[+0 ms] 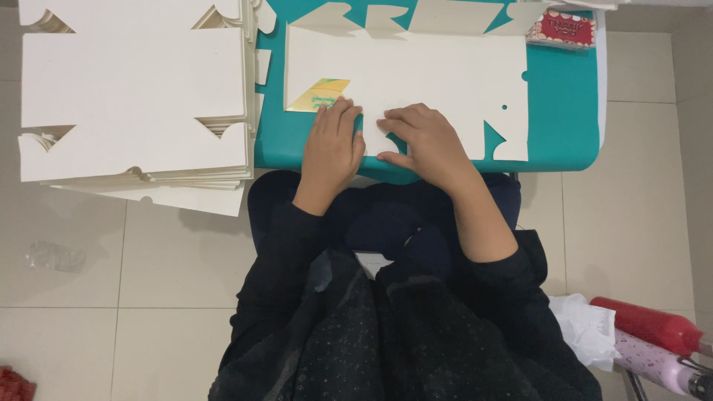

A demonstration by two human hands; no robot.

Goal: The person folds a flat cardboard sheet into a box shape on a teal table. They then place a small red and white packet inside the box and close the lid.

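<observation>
Flat die-cut cardboard box blank [438, 74], white, lay printed side down on the teal table [564, 126], its near edge under both hands. Left hand [330, 152] rested palm down on the blank's near left part, fingers [343, 113] nearly straight and close together, pressing flat, gripping nothing; fingertips reached just beside a folded-over corner flap [318, 95] showing yellow and green print. Right hand [423, 145] lay palm down just beside the left, fingers [401, 119] bent slightly and pointing leftward, pressed on the card near the edge, thumb tucked low toward the table rim; nothing clasped. Hands near each other, not touching. Small red rectangular card pack [562, 30] with pale border sat at the table's far right corner, apart from the blank. Tall stack of white box blanks [134, 96] stood left of the table, notched cutouts visible. Both forearms in black sleeves, extended forward from the lap, right sleeve pushed up. Red and pink rolls [653, 338] lay lower right on the floor side.
</observation>
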